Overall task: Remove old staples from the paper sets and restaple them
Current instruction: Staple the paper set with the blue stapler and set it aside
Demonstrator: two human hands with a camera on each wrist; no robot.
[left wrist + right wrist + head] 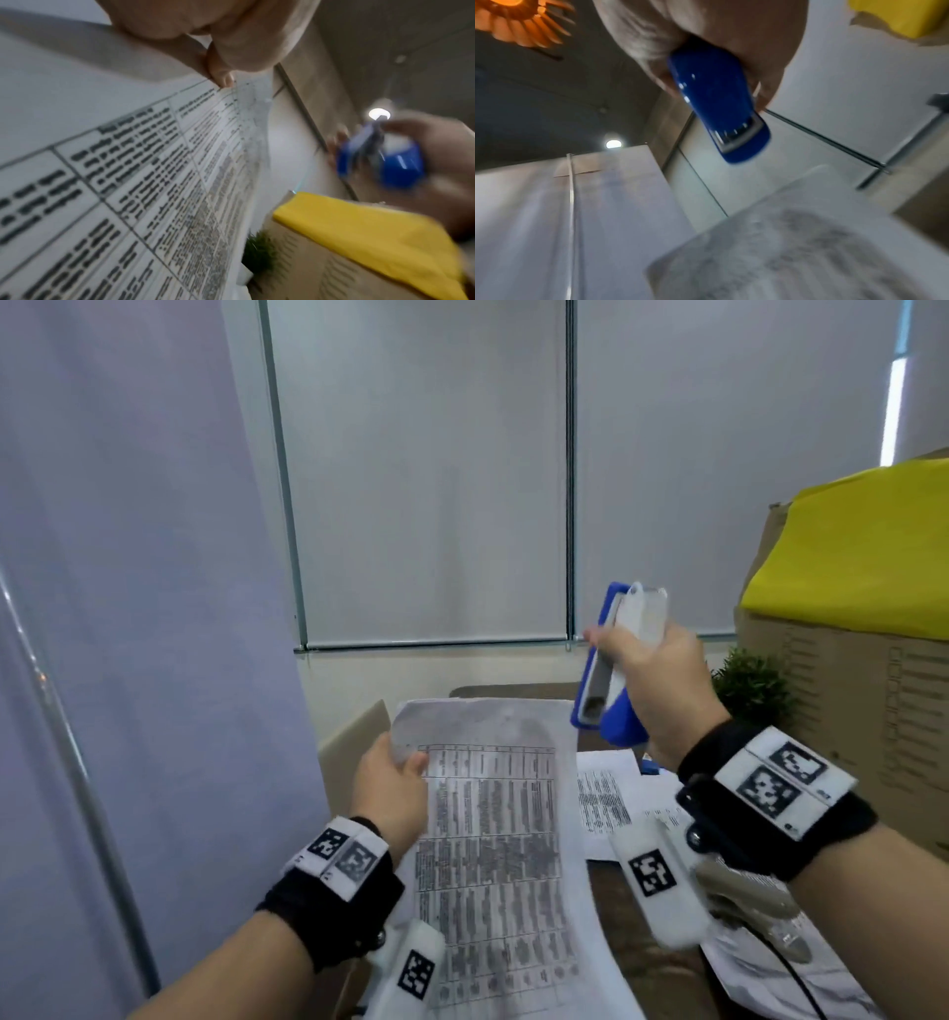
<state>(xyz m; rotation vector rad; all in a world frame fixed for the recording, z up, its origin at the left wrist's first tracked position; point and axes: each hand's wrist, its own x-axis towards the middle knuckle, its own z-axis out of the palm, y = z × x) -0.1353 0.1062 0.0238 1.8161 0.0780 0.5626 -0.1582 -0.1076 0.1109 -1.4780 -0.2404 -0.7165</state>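
My left hand [395,783] pinches the upper left corner of a printed paper set [493,839], lifted off the table and curving toward me. In the left wrist view the thumb [221,77] presses on the sheet [128,182] near the table print. My right hand [652,680] grips a blue stapler [611,670] with a white top, held upright in the air to the right of the paper's top edge, apart from it. The right wrist view shows the stapler [718,105] nose out above the paper [795,253].
More printed sheets [606,793] lie on the brown table under my right wrist. A cardboard box [873,711] with a yellow cloth [852,546] stands at the right, a small green plant [752,685] before it. A beige tool [750,901] lies at lower right. Window blinds [426,480] fill the back.
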